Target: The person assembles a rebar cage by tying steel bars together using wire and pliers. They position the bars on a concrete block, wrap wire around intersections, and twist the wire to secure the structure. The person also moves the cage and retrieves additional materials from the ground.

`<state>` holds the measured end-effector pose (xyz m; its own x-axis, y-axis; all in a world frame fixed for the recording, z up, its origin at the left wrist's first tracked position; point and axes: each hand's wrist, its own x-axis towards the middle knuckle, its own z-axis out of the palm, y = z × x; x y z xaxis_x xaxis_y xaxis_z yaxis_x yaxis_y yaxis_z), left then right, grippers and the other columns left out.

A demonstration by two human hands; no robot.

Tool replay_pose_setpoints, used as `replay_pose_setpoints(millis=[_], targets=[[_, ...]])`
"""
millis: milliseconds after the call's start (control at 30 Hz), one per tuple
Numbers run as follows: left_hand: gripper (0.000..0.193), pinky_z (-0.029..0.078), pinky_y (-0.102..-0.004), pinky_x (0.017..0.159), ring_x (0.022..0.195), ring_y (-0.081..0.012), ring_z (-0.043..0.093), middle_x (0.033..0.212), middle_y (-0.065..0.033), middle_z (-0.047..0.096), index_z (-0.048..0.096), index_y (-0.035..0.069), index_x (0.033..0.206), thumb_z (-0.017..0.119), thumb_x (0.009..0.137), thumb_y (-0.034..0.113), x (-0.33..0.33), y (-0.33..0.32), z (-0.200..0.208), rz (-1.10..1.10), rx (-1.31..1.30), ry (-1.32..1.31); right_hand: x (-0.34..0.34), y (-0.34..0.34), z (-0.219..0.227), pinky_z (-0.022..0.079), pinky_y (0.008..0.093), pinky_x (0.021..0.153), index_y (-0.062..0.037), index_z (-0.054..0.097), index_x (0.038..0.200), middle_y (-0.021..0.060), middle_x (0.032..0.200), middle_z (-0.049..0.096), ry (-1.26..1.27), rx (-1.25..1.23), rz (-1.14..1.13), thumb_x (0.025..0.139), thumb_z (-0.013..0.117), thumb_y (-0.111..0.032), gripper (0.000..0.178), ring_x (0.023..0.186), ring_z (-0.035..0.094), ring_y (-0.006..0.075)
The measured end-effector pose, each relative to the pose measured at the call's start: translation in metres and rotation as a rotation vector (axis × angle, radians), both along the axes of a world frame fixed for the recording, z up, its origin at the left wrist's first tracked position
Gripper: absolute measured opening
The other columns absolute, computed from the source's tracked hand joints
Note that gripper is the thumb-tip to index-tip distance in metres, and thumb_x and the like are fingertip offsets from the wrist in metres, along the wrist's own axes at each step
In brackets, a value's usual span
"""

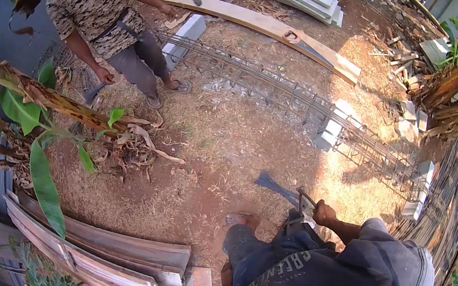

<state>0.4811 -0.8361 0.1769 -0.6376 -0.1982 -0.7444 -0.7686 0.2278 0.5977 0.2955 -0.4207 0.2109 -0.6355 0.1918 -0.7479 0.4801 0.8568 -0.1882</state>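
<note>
Just one rebar cage point(307, 104), four blocks point(333, 126).

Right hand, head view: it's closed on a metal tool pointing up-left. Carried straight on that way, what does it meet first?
The right hand has its grip on a thin metal tool. Up-left, the first thing looks like the blue-grey flat piece on the ground; beyond it, bare dirt. Depth is unclear.
</note>
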Motion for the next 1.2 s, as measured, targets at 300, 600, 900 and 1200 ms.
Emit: replay_pose_setpoints(millis=[300,600,900,1200], targets=[[0.037,0.046,-0.0385,0.091,0.108,-0.0300,0.058,0.112,-0.0199,0.063,0.060,0.000,0.118,0.054,0.094,0.028,-0.080,0.017,0.051,-0.524,-0.158,-0.096,0.226,0.138,-0.109,0.054,0.0405,0.075,0.0043,0.059,0.105,0.0224,0.090,0.067,-0.119,-0.020,-0.442,0.084,0.060,-0.016,0.029,0.086,0.068,0.0269],[0.038,0.046,-0.0351,0.085,0.100,-0.0256,0.061,0.106,-0.0180,0.065,0.061,-0.002,0.118,0.054,0.095,0.027,-0.199,0.002,0.044,-0.865,-0.306,-0.036,0.268,0.107,-0.041,0.050,0.0436,0.063,0.0090,0.055,0.111,0.0220,0.080,0.064,0.229,0.225,-1.724,0.083,0.056,-0.011,0.034,0.071,0.066,0.0319],[0.038,0.046,-0.0330,0.089,0.099,-0.0231,0.061,0.107,-0.0150,0.067,0.062,-0.002,0.120,0.055,0.095,0.026,-0.295,0.214,0.094,-1.130,0.023,-0.081,0.255,-0.019,0.065,0.049,0.0506,0.085,-0.0087,0.056,0.113,0.0208,0.105,0.068,-0.141,0.230,-1.592,0.091,0.052,-0.029,0.030,0.099,0.065,0.0389],[0.038,0.045,-0.0308,0.093,0.104,-0.0225,0.062,0.110,-0.0176,0.068,0.063,-0.002,0.119,0.056,0.095,0.026,-0.276,0.255,0.077,-1.572,0.123,-0.118,0.333,-0.130,0.042,0.054,0.0448,0.073,0.0037,0.069,0.099,0.0247,0.095,0.069,-0.466,-0.031,-2.013,0.078,0.060,-0.013,0.029,0.089,0.070,0.0364]])
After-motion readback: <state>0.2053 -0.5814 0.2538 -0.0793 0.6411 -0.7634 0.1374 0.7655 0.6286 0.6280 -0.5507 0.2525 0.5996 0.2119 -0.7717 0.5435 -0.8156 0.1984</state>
